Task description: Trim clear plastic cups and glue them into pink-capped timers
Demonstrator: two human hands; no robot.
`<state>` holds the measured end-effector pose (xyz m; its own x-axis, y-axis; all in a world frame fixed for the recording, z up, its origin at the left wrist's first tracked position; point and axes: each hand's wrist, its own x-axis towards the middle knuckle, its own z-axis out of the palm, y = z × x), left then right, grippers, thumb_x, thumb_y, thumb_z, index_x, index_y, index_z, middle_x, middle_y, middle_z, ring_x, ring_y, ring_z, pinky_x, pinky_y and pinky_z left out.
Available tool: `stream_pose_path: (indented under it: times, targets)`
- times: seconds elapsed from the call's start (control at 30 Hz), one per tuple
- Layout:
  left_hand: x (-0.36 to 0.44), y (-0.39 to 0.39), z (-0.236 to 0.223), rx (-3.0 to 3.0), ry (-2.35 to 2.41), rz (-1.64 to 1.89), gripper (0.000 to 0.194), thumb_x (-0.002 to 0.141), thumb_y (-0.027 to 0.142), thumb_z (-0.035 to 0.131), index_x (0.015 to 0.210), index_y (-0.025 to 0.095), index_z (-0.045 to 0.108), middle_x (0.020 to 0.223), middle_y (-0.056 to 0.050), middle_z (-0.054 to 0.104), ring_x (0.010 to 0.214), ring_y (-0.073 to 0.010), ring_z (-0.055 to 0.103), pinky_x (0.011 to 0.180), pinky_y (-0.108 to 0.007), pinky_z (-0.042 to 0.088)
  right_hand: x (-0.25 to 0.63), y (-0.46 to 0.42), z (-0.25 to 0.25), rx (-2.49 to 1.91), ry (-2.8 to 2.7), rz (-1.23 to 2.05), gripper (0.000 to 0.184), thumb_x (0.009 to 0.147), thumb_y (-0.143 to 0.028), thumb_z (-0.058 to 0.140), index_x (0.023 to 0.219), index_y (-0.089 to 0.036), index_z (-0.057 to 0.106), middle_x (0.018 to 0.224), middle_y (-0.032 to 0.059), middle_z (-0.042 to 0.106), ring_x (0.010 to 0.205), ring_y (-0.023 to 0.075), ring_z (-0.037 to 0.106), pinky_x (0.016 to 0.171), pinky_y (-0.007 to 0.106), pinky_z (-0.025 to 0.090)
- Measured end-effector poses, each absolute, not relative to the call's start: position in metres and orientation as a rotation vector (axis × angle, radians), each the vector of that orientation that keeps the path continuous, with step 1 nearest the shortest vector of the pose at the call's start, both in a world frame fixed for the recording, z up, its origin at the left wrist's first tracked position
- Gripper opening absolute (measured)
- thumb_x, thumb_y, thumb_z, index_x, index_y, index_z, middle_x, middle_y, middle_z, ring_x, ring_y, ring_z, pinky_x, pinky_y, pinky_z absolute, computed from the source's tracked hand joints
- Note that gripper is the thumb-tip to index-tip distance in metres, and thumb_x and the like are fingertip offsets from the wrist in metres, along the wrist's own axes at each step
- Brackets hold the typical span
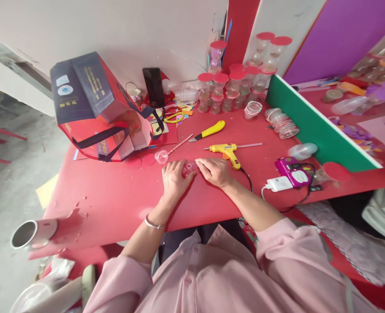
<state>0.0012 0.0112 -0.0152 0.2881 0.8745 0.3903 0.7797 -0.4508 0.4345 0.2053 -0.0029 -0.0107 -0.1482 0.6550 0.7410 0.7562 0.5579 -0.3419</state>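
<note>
My left hand (175,179) curls its fingers round a small transparent plastic cup (189,168) low over the red table. My right hand (215,172) is closed beside it, thumb and forefinger pinched at the cup's right side; what lies between them is too small to make out. Just beyond my left hand lies another small transparent cup (161,157), with a striped straw (180,144) by it. A yellow glue gun (226,152) with a glue stick in its back rests beyond my right hand. Farther off lies a yellow utility knife (212,129).
Several hourglass-shaped cup pairs with red lids (220,78) stand at the back. Stacked cups (282,123) lie by a green divider (316,121). A purple power strip (293,171) is at right, a gift box (97,108) and metal mug (32,234) at left. Another person sits at far right.
</note>
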Motion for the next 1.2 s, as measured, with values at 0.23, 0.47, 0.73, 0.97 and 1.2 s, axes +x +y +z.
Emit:
stream_pose_path:
  times: [0.23, 0.47, 0.73, 0.97, 1.2]
  targets:
    - [0.006, 0.007, -0.006, 2.387, 1.609, 0.872, 0.055, 0.083, 0.043, 0.083, 0.132, 0.024, 0.067, 0.132, -0.012, 0.072, 0.121, -0.0333, 0.068, 0.104, -0.048, 0.047, 0.208, -0.002, -0.018, -1.174, -1.860, -0.164, 0.015, 0.106, -0.024, 0.063, 0.110, -0.022, 0.077, 0.096, 0.0039, 0.086, 0.077, 0.0162, 0.080, 0.074, 0.028, 0.058]
    - [0.007, 0.006, -0.003, 2.347, 1.630, 0.876, 0.046, 0.080, 0.036, 0.080, 0.124, 0.024, 0.069, 0.129, -0.011, 0.072, 0.118, -0.0322, 0.068, 0.102, -0.048, 0.048, 0.207, -0.002, -0.015, -1.181, -1.870, -0.208, 0.014, 0.106, -0.023, 0.062, 0.111, -0.021, 0.075, 0.094, 0.0032, 0.085, 0.076, 0.0152, 0.078, 0.074, 0.027, 0.057]
    - [0.008, 0.007, -0.003, 2.362, 1.581, 0.843, 0.047, 0.079, 0.039, 0.081, 0.122, 0.026, 0.071, 0.131, -0.013, 0.071, 0.120, -0.0361, 0.067, 0.103, -0.052, 0.046, 0.209, 0.001, -0.015, -1.285, -1.883, -0.243, 0.045, 0.107, -0.040, 0.061, 0.065, -0.024, 0.055, 0.056, -0.0014, 0.063, 0.054, 0.0128, 0.058, 0.060, 0.031, 0.039]
    - [0.002, 0.010, -0.009, 2.372, 1.571, 0.815, 0.045, 0.080, 0.039, 0.081, 0.122, 0.027, 0.072, 0.131, -0.012, 0.073, 0.122, -0.0355, 0.067, 0.104, -0.050, 0.046, 0.205, -0.001, -0.013, -1.355, -1.855, -0.262, 0.050, 0.110, -0.045, 0.055, 0.065, -0.024, 0.053, 0.059, -0.0014, 0.062, 0.057, 0.0122, 0.056, 0.063, 0.031, 0.037]
    - [-0.001, 0.013, -0.012, 2.322, 1.577, 0.934, 0.039, 0.080, 0.040, 0.081, 0.113, 0.025, 0.068, 0.122, -0.009, 0.077, 0.117, -0.0321, 0.069, 0.100, -0.046, 0.047, 0.204, -0.003, -0.013, -1.349, -1.820, -0.295, 0.051, 0.110, -0.046, 0.055, 0.065, -0.024, 0.054, 0.060, -0.0011, 0.062, 0.058, 0.0124, 0.054, 0.063, 0.031, 0.036]
